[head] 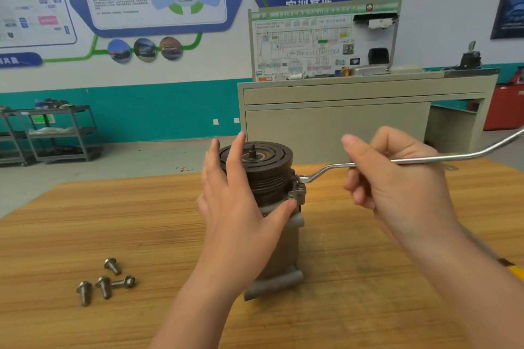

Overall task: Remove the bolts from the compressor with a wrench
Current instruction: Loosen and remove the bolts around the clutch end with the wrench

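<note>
The compressor (272, 207) stands upright near the middle of the table (113, 221), pulley end up. The left hand (238, 207) steadies it with straight fingers against the pulley and the thumb pressed at its flange. The right hand (397, 178) grips the wrench (326, 171), whose ring end sits on a bolt (300, 180) at the flange. Four removed bolts (105, 282) lie toward the near left corner. If the ring is seated shallowly, a pull could slip it off and round the head; a hard pull could tip the upright compressor.

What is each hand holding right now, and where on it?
Right hand grips the wrench at mid-shaft, its head on a bolt. Left hand braces the compressor with straight fingers against the pulley.
</note>
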A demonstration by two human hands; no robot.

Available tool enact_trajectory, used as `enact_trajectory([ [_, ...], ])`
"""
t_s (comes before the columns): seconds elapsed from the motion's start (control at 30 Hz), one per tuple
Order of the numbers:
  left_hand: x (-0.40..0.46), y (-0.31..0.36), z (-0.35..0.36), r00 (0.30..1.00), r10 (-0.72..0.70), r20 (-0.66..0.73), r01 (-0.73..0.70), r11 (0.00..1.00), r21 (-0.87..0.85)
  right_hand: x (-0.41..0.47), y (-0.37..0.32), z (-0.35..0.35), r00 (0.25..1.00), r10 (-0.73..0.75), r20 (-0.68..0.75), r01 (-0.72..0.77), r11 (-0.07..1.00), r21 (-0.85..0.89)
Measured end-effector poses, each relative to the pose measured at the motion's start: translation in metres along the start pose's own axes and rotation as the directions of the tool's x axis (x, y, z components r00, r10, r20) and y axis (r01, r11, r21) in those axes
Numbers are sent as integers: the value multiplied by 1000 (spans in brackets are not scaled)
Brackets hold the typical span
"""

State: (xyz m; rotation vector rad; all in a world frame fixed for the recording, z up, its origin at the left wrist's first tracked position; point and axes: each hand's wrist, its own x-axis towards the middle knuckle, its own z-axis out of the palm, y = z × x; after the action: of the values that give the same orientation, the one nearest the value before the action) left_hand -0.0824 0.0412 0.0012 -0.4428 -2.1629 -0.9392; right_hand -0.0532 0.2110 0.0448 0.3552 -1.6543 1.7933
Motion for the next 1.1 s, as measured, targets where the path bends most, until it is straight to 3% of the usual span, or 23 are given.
enact_trajectory([
  [0.07,-1,1,1,1000,-13,-13,13,1000,-4,-10,1,9,998,-63,5,63,990,-125],
  [0.2,0,2,1,999,-36,-33,35,999,-25,-19,1,18,995,-98,37,103,976,-194],
  [0.37,0,5,1,997,-64,-49,60,995,-83,-28,1,20,963,-255,90,270,893,-360],
  [0.6,-2,7,2,993,-105,-49,98,987,-123,-30,-3,28,966,-213,143,254,876,-411],
  [0.77,-3,8,3,993,-109,-34,101,980,-169,-40,-14,33,879,-323,350,472,688,-551],
  [0.9,-5,11,1,993,-113,-25,108,985,-136,-39,-23,31,939,-203,278,330,761,-558],
  [0.97,-2,13,3,985,-170,-32,165,980,-112,-39,-30,45,939,-169,300,333,671,-662],
  [1.03,-4,15,5,968,-249,-25,249,968,19,-43,-37,65,915,-172,364,399,504,-766],
  [1.1,-9,20,6,966,-257,-28,258,957,133,-49,-38,81,891,-183,416,454,420,-786],
])
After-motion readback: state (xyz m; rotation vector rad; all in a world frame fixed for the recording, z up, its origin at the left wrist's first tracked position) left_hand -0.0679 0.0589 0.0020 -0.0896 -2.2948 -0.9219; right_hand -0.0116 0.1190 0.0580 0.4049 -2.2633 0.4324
